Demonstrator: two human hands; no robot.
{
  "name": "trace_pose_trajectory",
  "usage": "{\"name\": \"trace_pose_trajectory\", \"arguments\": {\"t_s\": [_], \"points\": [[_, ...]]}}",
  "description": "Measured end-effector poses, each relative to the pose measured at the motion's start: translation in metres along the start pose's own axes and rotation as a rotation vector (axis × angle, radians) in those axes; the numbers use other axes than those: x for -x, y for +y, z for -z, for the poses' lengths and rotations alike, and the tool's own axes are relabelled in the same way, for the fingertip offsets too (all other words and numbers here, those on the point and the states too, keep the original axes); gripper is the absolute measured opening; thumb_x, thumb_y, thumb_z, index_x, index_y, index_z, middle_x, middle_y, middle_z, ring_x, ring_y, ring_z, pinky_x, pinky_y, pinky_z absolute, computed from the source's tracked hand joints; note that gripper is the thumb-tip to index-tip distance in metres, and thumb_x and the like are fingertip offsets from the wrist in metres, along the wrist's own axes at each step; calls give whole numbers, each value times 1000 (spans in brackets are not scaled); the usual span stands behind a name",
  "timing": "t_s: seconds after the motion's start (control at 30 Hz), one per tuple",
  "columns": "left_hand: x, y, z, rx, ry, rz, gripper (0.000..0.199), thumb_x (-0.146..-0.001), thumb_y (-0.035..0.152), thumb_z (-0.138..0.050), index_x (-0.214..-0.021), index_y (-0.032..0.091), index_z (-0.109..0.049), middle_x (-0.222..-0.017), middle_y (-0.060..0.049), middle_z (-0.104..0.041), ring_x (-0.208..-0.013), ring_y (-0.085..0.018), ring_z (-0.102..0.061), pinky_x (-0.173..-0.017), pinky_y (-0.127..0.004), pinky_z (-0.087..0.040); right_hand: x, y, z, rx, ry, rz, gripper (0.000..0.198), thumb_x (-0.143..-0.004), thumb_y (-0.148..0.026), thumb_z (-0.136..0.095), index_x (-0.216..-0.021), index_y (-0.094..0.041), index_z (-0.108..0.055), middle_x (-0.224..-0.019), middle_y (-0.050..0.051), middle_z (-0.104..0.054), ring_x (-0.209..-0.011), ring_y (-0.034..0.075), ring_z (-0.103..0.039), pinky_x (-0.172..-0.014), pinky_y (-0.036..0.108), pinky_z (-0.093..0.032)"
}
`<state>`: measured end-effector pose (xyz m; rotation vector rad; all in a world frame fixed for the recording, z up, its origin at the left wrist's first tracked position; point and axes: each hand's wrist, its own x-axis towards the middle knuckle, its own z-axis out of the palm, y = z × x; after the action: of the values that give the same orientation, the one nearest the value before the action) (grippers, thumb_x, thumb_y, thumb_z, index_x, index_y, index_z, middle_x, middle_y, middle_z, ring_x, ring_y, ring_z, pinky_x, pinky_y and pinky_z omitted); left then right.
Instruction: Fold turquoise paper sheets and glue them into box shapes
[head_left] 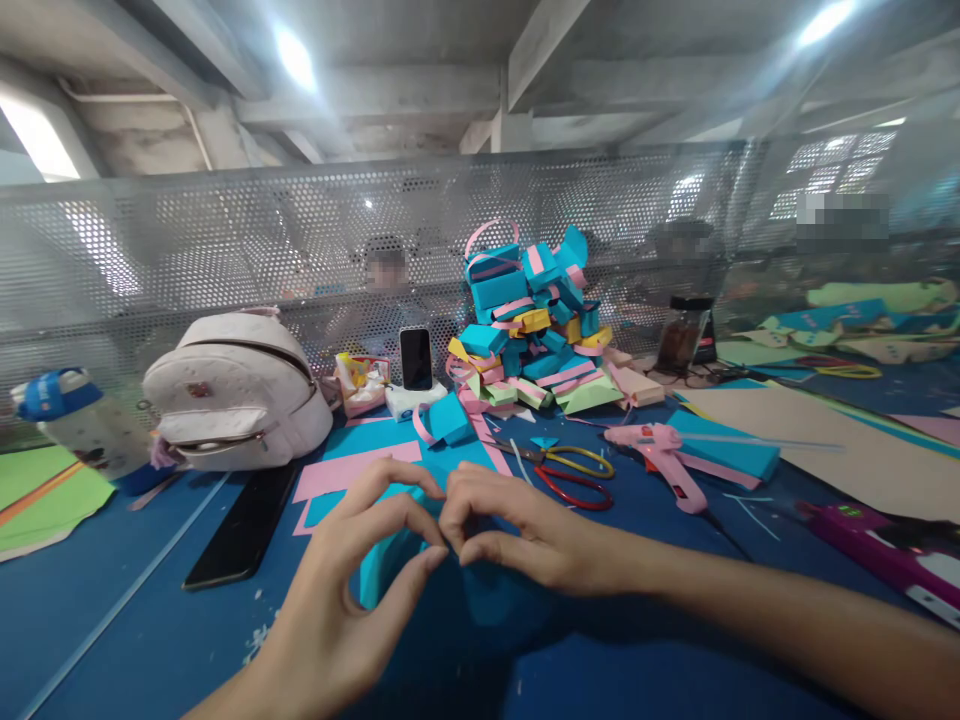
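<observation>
A piece of folded blue paper [373, 572] stands under and between my two hands, mostly covered by them. My left hand [360, 600] arches over it, with thumb and fingertips brought together at its upper edge. My right hand [517, 525] is closed, its curled fingers and thumb pinching at the same edge, right against the left fingertips. Just beyond lies a small blue paper bag [446, 420] with a pink strip handle, on blue and pink sheets [360, 470]. Scissors [574, 485] with a yellow and a red handle loop rest beyond my right hand.
A pile of small paper bags [502, 290] rises at the back. Right of the scissors lies a pink glue gun [667, 460]; farther right are a magenta device [877, 545] and large sheets [825, 430]. On the left are a phone [244, 530], a white backpack [232, 385] and a bottle [94, 430].
</observation>
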<state>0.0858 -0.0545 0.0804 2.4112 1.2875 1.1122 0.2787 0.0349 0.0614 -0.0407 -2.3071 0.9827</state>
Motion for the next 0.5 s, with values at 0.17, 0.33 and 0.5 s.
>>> {"name": "trace_pose_trajectory", "arguments": {"t_s": [0.17,0.33,0.5], "points": [[0,2,0,-3,15,5,12,-91,15,-53,-84,23,-58,-113,-4,-55,-107,-18,-55,-91,-29,-44,0,0,0,-6,-3,-3,22,-98,-37,-48,-85,-20,-52,-86,1,-53,-85,15,-49,-82,30,-40],[-4,-3,11,-36,89,17,9,-92,19,-55,-84,23,-58,-112,-3,-57,-108,-18,-55,-91,-29,-43,1,0,4,-3,22,-22,34,-97,-49,-45,-85,-19,-53,-84,2,-52,-81,15,-48,-78,30,-42],[-6,-7,19,-79,93,19,8,-91,20,-56,-84,24,-59,-116,0,-58,-110,-17,-55,-92,-26,-41,0,0,7,9,186,-66,18,-94,-33,-58,-85,-18,-58,-85,1,-58,-80,13,-50,-72,25,-42]]}}
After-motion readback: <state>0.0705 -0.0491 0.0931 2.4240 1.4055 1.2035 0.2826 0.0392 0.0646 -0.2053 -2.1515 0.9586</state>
